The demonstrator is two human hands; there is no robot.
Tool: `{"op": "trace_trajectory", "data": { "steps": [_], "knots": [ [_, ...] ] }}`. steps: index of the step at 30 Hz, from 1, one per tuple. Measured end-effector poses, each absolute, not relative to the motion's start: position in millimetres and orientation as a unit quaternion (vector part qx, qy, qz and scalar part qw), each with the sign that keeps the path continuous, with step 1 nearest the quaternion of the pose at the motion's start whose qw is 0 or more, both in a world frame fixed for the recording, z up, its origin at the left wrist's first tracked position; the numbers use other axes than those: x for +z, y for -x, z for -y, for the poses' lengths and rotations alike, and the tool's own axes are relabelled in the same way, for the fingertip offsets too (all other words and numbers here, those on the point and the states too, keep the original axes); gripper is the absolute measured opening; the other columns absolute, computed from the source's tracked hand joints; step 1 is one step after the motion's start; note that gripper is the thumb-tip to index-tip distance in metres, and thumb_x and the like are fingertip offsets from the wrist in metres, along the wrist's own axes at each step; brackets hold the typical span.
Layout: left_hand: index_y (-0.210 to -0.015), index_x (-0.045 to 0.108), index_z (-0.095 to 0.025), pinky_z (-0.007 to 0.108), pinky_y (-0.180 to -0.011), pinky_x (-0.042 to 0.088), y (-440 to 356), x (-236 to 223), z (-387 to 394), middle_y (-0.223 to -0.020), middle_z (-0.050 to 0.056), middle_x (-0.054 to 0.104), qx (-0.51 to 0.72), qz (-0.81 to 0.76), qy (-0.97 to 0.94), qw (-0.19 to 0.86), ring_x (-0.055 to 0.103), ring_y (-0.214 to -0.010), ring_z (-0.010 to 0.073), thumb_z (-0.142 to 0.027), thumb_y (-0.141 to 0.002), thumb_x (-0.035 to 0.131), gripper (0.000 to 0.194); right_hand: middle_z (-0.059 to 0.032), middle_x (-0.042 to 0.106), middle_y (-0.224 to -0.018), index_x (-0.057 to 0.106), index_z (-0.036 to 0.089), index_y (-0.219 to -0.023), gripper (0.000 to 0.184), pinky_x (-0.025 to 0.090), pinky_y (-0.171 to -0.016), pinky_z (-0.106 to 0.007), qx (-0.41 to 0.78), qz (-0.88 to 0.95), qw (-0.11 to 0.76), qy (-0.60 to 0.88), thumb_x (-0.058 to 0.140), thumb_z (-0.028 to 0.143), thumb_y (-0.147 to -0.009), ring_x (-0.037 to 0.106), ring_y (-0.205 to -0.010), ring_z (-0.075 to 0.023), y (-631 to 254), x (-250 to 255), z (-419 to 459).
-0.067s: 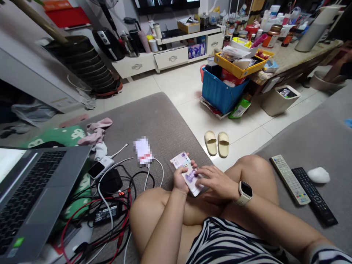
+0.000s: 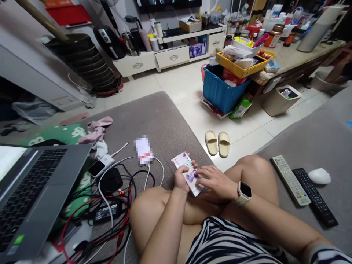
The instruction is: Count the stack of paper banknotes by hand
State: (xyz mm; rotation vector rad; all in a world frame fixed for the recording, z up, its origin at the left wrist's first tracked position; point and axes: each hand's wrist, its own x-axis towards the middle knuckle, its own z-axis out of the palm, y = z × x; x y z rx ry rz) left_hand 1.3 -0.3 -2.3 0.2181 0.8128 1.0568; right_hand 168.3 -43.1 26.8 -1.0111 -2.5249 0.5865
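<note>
My left hand (image 2: 181,179) is closed round a small stack of purple banknotes (image 2: 191,177), thumb on top and fingertips showing past the far edge. The top note bears a figure 5 and a portrait. From the right, my right hand (image 2: 217,180) reaches over the near part of the stack. Its fingers are apart, with tips resting on the top note; its underside is hidden. A smartwatch (image 2: 244,190) with a pale strap is on my right wrist. The notes are above my crossed legs.
On the left of the grey couch (image 2: 154,113) are an open laptop (image 2: 41,198), tangled cables (image 2: 123,216) and a pixelated white item (image 2: 143,150). Two remotes (image 2: 291,179) (image 2: 316,198) lie at right. Slippers (image 2: 211,143), a blue bin (image 2: 222,91) and a waste bin (image 2: 280,102) stand on the floor.
The whole view has shifted very slightly. Both hands and the banknotes hold almost the same pose.
</note>
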Motion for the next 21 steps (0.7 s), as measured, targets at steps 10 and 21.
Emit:
{"op": "trace_trajectory", "data": {
  "steps": [10,21],
  "knots": [
    [-0.112,0.061,-0.017,0.04,-0.074,0.053,-5,-7,1,-0.09,0.009,0.067,0.432,-0.412,-0.127,0.792,0.064,-0.081,0.024,-0.022,-0.056,0.052,0.058,-0.014,0.054,-0.127,0.06,0.022,-0.106,0.046,0.037,-0.097,-0.047,0.2,0.861,0.219,0.412,0.069,0.055,-0.076,0.045,-0.12,-0.0307,-167,12,39],
    [-0.048,0.05,-0.017,0.027,-0.051,0.04,-22,-29,22,-0.05,0.001,0.051,0.375,-0.492,-0.207,0.757,0.045,-0.051,0.0123,-0.014,-0.056,0.057,0.011,-0.0152,0.027,-0.155,0.017,0.019,-0.153,0.081,0.017,-0.115,-0.054,0.211,0.859,0.217,0.413,0.047,0.06,-0.089,0.021,-0.143,-0.0313,-165,29,16]
  ]
}}
